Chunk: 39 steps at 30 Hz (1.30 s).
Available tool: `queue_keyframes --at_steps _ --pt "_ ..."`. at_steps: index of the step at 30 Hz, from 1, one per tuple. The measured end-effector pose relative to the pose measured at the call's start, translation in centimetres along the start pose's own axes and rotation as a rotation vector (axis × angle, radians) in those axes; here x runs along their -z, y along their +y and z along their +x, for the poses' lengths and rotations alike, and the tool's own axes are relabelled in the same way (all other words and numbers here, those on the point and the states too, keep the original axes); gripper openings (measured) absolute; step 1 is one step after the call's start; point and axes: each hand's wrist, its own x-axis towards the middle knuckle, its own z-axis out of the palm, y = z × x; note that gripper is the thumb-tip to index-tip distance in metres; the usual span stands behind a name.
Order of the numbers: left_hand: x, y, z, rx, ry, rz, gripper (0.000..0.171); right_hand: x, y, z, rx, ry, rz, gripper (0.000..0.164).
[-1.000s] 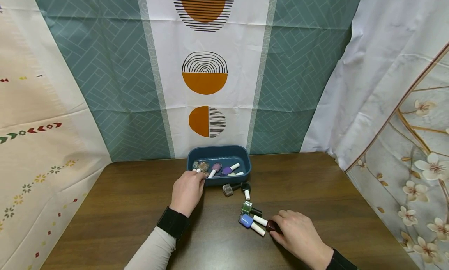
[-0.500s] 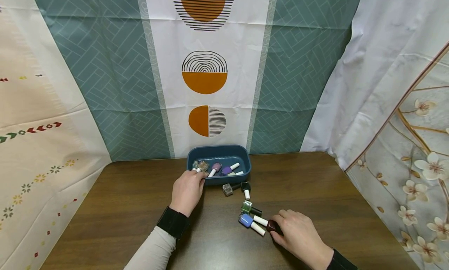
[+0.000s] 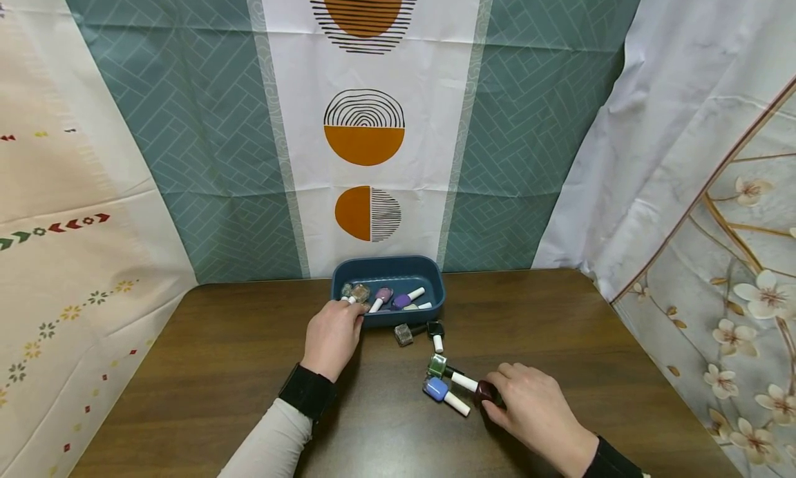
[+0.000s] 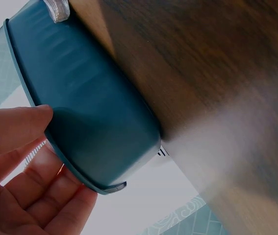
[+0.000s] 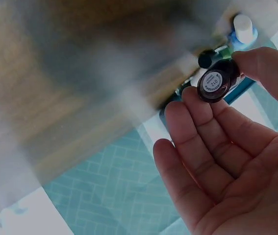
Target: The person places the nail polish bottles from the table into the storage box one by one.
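My left hand point(image 3: 332, 338) grips the near left rim of a dark blue plastic bin point(image 3: 429, 315), thumb outside and fingers over the edge in the left wrist view. Inside the bin lie several nail polish bottles, among them a purple one point(image 3: 401, 301) and a mauve one point(image 3: 384, 295). My right hand point(image 3: 536, 407) pinches a dark red nail polish bottle point(image 5: 216, 84) by its base between thumb and fingers. Its white cap point(image 3: 464, 382) points left, overlapping the black cap of a green nail polish bottle point(image 3: 437, 365). A blue nail polish bottle point(image 3: 436, 388) lies just below it.
Between the bin and the green bottle lie a glittery grey nail polish bottle point(image 3: 403, 335) and a black one with a white cap point(image 3: 436, 329). The brown wooden table point(image 3: 205, 367) ends at a patterned cloth point(image 3: 230, 153) behind the bin.
My right hand has shifted slightly up and right with the dark red nail polish bottle, its cap moving away from the blue bottle's cap. My left hand stays on the bin's rim.
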Motion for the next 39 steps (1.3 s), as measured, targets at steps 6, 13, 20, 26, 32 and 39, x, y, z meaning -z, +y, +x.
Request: queue_keyframes --at_steps 6,13,20,26,32,39 --pt "0.0 -0.1 0.0 -0.004 0.01 0.0 0.013 0.4 0.2 0.7 0.018 0.057 -0.017 0.03" --pt "0.0 -0.1 0.0 -0.007 0.024 -0.002 0.012 0.9 0.4 1.9 -0.01 0.058 -0.019 0.029" --pt "0.0 0.1 0.0 -0.015 0.03 0.006 0.011 1.4 0.4 3.3 -0.022 0.064 -0.005 0.027" --pt "0.1 0.1 0.1 -0.013 0.021 0.006 0.01 1.7 0.3 4.5 -0.03 0.093 0.0 0.026" --pt "0.1 0.1 0.0 -0.008 0.014 0.01 0.01 1.6 0.2 5.8 -0.025 0.132 0.008 0.025" --pt "0.1 0.1 -0.1 -0.002 0.008 0.007 0.011 1.2 -0.2 7.5 -0.032 0.149 0.035 0.023"
